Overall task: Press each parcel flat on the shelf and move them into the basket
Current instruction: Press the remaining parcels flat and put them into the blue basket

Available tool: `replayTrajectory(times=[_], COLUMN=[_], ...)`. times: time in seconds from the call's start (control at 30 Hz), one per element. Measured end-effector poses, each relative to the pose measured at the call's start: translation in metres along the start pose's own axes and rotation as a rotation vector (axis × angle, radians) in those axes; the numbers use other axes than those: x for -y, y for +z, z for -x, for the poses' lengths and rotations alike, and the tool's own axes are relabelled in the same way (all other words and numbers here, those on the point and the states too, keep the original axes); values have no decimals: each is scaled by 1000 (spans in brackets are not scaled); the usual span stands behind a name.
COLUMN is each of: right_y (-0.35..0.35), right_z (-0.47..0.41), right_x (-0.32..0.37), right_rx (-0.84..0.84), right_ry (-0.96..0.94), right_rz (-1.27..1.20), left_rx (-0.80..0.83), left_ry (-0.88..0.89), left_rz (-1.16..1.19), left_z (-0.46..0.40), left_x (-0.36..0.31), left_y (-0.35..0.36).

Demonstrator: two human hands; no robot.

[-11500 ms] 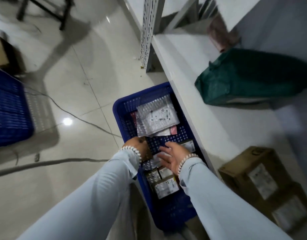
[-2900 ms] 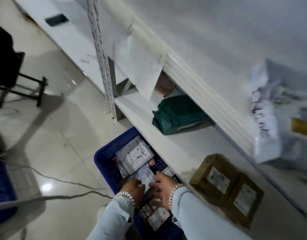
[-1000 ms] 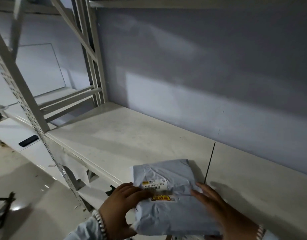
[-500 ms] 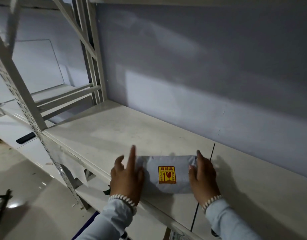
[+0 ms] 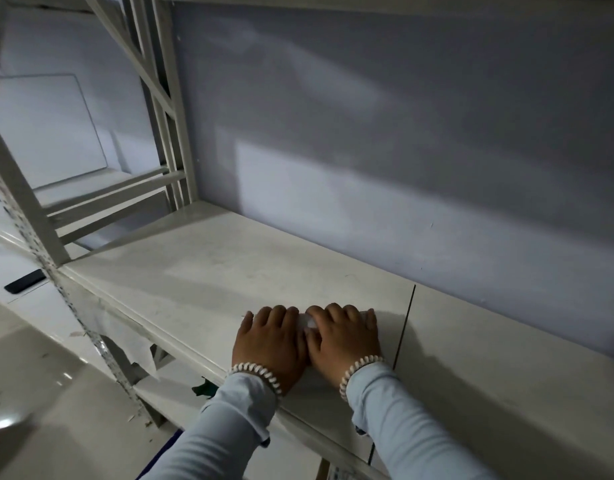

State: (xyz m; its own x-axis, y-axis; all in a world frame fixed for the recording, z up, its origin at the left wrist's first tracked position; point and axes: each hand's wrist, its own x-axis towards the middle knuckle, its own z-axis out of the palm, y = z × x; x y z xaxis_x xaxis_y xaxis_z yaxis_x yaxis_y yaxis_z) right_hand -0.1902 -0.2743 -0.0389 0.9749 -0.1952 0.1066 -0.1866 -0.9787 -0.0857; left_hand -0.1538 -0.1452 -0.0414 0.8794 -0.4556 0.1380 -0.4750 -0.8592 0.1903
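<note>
While both palms lie side by side on the shelf, left hand and right hand press the parcel with 2 sets of flattened fingers.

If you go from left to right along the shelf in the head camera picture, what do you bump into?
Dark flat thing on the lower ledge → holed shelf post → left hand → grey parcel peeking between the hands → right hand → dark seam in the shelf.
</note>
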Motion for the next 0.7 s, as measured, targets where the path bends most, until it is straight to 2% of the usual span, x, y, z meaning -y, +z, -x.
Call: replayTrajectory(times=[0.27,0.53,0.7], right_y=[1,2,2], right_z=[0,-2,-2], right_x=[-1,-3,-2], right_rx=[12,103,89], right_ry=[7,14,27], right_rz=[-25,-47,-62], left_rx=[22,130,137], left_ry=[-12,-36,-38], left_rz=[-8,-6,6], left_z=[1,-1,-1], left_x=[-2,0,-1], left_y=[-4,0,-1])
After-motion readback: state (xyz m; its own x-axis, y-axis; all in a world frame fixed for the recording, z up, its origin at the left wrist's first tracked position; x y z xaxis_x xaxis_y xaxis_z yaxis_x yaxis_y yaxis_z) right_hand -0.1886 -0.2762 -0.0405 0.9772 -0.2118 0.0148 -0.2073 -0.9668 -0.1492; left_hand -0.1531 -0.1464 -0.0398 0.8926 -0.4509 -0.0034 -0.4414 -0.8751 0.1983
